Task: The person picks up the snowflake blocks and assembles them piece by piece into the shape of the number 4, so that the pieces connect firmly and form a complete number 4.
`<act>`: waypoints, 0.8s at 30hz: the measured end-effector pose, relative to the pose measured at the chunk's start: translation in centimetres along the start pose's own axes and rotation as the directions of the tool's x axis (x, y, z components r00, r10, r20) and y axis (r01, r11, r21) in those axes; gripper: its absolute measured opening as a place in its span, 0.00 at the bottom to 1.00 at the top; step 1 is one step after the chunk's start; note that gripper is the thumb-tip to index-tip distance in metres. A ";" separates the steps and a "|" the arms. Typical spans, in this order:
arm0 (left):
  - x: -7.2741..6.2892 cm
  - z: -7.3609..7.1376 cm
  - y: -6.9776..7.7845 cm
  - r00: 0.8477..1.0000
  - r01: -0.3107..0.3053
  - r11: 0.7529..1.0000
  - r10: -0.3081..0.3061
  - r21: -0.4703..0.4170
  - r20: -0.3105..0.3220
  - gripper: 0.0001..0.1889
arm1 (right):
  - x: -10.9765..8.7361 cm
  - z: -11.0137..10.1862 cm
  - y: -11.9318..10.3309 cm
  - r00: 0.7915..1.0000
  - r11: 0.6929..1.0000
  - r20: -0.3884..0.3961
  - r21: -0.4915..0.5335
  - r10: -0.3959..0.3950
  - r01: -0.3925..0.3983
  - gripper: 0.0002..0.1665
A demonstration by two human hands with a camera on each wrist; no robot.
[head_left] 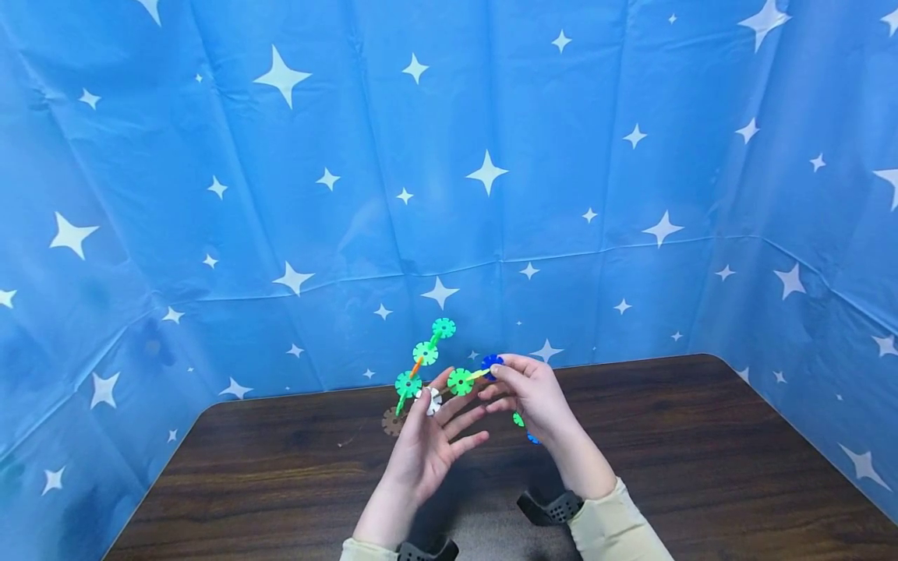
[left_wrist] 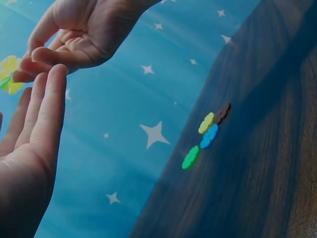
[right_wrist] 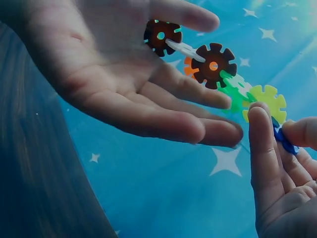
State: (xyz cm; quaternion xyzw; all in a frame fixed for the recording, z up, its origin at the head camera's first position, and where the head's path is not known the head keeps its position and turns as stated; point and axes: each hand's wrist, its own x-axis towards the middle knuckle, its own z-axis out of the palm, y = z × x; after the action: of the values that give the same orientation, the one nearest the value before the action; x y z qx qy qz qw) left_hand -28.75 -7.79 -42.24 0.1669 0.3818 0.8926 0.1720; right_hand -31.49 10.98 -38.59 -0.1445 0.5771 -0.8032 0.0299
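Note:
A chain of interlocked notched plastic discs, in several colours, hangs in the air between the hands. My left hand (head_left: 431, 456) holds it between thumb and index finger, around the white disc (head_left: 433, 402), with the other fingers spread. From there one stretch runs up past a brown disc (head_left: 392, 421) to a teal disc (head_left: 443, 327). Another leads right through a green disc (head_left: 460, 382) to a yellow disc (right_wrist: 268, 101). My right hand (head_left: 536, 393) pinches a dark blue disc (head_left: 489, 365) right at the yellow one's edge.
Loose discs lie on the dark wooden table (head_left: 281, 475): green (left_wrist: 190, 157), blue (left_wrist: 209, 136), yellow (left_wrist: 206, 122) and brown (left_wrist: 223, 113). In the head view the right hand partly hides them. A blue star-patterned curtain (head_left: 449, 234) hangs behind the table.

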 end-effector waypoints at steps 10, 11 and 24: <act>0.0 0.1 0.4 1.000 -0.026 0.998 0.026 0.054 0.002 0.31 | -0.1 0.1 0.1 1.000 0.991 0.005 -0.132 0.017 -0.016 0.15; 0.0 0.1 0.4 1.000 -0.028 0.998 0.028 0.060 0.007 0.32 | -0.1 0.0 0.1 1.000 0.989 0.000 -0.145 0.019 -0.018 0.16; -0.3 0.0 0.7 0.990 -0.066 0.997 0.062 0.027 0.128 0.27 | -0.1 -0.3 -0.1 0.998 0.974 -0.021 -0.217 0.058 -0.061 0.12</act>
State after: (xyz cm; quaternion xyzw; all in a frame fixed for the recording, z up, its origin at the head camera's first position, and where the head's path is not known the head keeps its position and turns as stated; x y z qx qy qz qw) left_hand -28.62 -8.39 -41.79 0.2383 0.3785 0.8792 0.1644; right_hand -31.48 11.31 -38.59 -0.1235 0.6660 -0.7349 0.0337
